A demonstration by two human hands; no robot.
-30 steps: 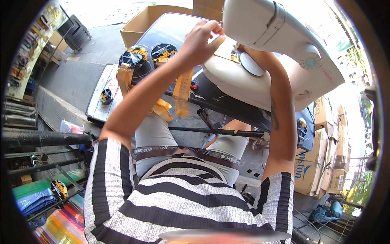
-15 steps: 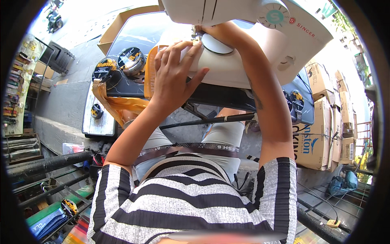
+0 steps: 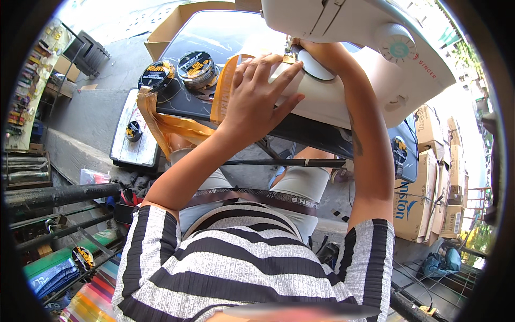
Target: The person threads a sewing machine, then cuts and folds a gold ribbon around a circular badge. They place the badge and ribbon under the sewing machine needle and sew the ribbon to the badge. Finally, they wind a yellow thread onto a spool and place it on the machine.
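Fingers spread, my left hand point(image 3: 256, 96) lies flat on the bed of a white sewing machine point(image 3: 370, 29), on top of a yellow ribbon point(image 3: 224, 91). Its index fingertip is close to the presser foot point(image 3: 290, 52). The ribbon drapes off the table's near edge and loops up at the left. My right hand point(image 3: 324, 55) reaches round beside the needle, under the machine's head; its fingers are mostly hidden there. Between the right wrist and the left fingertips shows a pale oval plate point(image 3: 316, 65) on the machine bed.
Round black-and-yellow pieces sit in a stack point(image 3: 196, 71) and a pile point(image 3: 156, 76) on the dark marbled table point(image 3: 188, 32). Another lies on a white stool point(image 3: 122, 142). Cardboard boxes point(image 3: 421, 198) stand at right; black metal bars point(image 3: 64, 198) run at lower left.
The whole view has shifted, so the machine and table appear farther right. Both hands keep about the same places at the needle area.
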